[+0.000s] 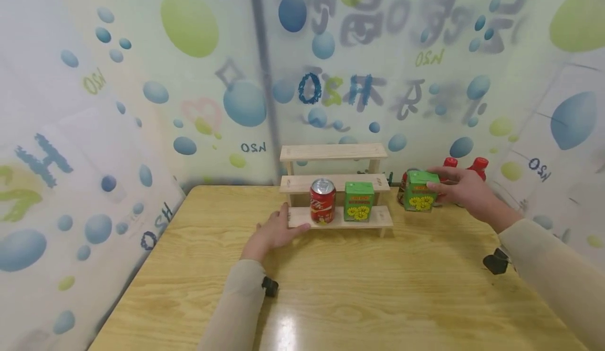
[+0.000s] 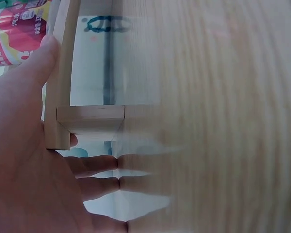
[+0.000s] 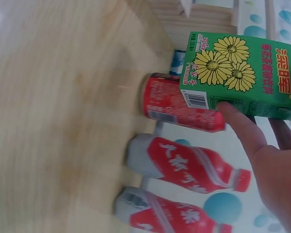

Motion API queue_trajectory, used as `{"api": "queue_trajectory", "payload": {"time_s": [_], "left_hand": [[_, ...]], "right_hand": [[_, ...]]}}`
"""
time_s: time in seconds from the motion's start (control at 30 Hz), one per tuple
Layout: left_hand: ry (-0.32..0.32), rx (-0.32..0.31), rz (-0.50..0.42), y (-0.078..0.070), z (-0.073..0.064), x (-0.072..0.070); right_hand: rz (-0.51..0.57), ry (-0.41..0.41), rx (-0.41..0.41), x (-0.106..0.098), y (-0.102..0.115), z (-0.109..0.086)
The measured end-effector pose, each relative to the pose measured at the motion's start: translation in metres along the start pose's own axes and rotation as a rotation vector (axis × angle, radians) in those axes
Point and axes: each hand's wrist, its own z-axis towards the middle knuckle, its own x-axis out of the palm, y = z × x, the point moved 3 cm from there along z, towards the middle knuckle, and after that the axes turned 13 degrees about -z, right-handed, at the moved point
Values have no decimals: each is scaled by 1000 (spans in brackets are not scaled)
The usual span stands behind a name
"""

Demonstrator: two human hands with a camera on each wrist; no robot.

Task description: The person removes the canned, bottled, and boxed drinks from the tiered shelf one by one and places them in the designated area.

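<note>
A three-step wooden display shelf [image 1: 333, 152] stands at the back of the table. My left hand [image 1: 275, 230] holds the left end of its lowest step. In the left wrist view, the thumb lies along the step's front edge, while several fingers [image 2: 99, 187] reach down to the tabletop. On that step sit a red soda can [image 1: 323, 202] and, to its right, a green drink carton [image 1: 358, 202] with yellow flowers. Right of the shelf, my right hand [image 1: 465, 191] grips a matching green drink carton [image 3: 233, 65], held upright and raised, thumb and fingers at its sides.
Behind the held carton are another red can [image 3: 177, 103] and two red-capped bottles [image 3: 184, 162], standing at the table's back right. A printed curtain [image 1: 203, 104] with blue and green bubbles encloses the wooden table [image 1: 340, 288] at the back and sides.
</note>
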Motion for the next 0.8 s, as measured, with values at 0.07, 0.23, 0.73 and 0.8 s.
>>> {"api": "queue_trajectory", "payload": {"time_s": [0.07, 0.23, 0.73, 0.8], "left_hand": [[-1, -2, 4, -1, 0, 0], [1, -6, 14, -2, 0, -1], [6, -8, 30, -5, -3, -1], [5, -11, 32, -5, -2, -1]], "right_hand": [[7, 15, 0, 5, -6, -1], [26, 44, -25, 18, -20, -5], [25, 54, -10, 36, -45, -8], [36, 58, -25, 36, -49, -8]]}}
